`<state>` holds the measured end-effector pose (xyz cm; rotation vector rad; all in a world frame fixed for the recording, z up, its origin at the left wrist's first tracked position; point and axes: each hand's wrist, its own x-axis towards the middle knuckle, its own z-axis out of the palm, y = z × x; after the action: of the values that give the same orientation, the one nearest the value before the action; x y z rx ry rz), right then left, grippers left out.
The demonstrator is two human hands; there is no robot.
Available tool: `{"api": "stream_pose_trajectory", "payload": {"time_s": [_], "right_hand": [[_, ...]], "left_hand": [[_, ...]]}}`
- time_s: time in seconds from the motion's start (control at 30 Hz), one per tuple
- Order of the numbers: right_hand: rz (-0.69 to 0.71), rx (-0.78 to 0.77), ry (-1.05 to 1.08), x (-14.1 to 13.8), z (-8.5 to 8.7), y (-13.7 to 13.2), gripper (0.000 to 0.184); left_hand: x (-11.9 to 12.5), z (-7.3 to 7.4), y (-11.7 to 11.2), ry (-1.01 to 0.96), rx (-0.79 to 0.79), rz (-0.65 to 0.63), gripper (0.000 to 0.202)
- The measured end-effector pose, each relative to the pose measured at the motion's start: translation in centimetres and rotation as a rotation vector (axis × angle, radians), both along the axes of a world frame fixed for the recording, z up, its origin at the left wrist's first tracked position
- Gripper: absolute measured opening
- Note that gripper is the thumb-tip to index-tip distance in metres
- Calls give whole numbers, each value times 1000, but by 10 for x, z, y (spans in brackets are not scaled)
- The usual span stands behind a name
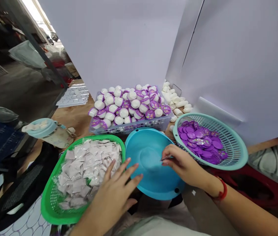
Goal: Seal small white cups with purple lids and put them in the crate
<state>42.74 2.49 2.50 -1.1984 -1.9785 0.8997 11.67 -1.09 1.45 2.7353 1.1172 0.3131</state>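
My left hand point(114, 193) lies with fingers stretched out, resting across the rim between the green basket point(49, 209) of small white sachets point(84, 170) and the empty blue bowl point(151, 182). It holds nothing. My right hand point(181, 164) hovers over the blue bowl's right side, fingertips pinched together on something thin and dark that I cannot make out. A red band circles that wrist. The right hand sits just left of the teal basket point(237, 157) holding purple round lids point(201, 141).
A clear crate point(160, 124) piled with white and purple capped pots stands behind the bowl. Loose white pots point(175, 100) lie by the white wall panel. A lidded jar point(47, 131) and dark mesh item point(21, 186) sit at left.
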Motion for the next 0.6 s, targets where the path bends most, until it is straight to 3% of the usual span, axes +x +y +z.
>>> {"api": "stream_pose_trajectory", "payload": {"time_s": [0.1,0.2,0.27,0.4,0.5,0.6], "right_hand": [[-204,28,108,25,6,-4,6],[-335,111,66,47,11,-12,13],[-374,155,-16,57,15,-16,18],[-264,203,-257,54,32,0,17],[-121,156,-753,31,43,38,22],[-2,42,-1185,0,37,80,28]], "left_hand": [[34,-12,-3,-2,124,-149,10],[44,-16,-14,-86,179,-278,35],[42,-11,-24,-159,164,-353,38],[38,-2,-41,-212,73,-354,36],[43,-3,-50,-225,49,-362,33],[47,-11,-61,-210,103,-342,28]]}}
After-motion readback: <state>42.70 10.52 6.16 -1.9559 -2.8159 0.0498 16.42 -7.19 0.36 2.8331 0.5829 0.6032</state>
